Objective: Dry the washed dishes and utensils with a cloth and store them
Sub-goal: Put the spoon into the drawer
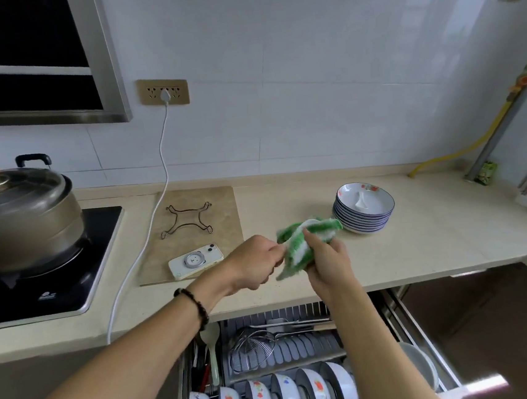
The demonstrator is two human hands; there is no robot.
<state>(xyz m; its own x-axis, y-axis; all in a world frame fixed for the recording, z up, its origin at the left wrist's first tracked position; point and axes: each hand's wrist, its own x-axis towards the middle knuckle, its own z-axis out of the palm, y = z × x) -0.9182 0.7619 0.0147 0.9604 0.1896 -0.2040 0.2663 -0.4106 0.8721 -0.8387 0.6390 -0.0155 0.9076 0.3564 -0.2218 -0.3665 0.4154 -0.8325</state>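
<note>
Both hands were up over the tabletop edge working a green and white cloth: right hand had its fingers wrapped round it, left hand pinched something small at its edge, couldn't tell what. Stack of plates sat just beyond, with a white spoon on top. Phone lay on a board by a wire trivet. Big lidded pot was on the stove. Below, the open drawer held bowls on edge and a strainer. White tiled wall behind.
</note>
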